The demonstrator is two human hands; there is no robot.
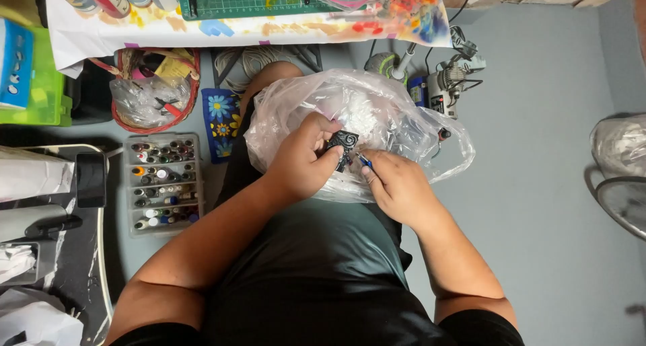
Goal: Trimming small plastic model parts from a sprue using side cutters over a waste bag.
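My left hand (304, 156) grips a small black block with pale swirl carving (343, 144) over my lap. My right hand (397, 183) pinches a thin blue-handled tool (363, 160) whose tip meets the block's lower edge. Both hands hover above a clear crumpled plastic bag (404, 121) that lies on my knees, with white bits inside it.
A clear compartment box of small paint pots (163, 181) sits on the floor at left, beside a red wicker basket (188, 107) with a plastic bag. A paint-stained sheet (282, 24) and green cutting mat (249, 0) lie ahead. A small machine with cables (447, 84) stands at right.
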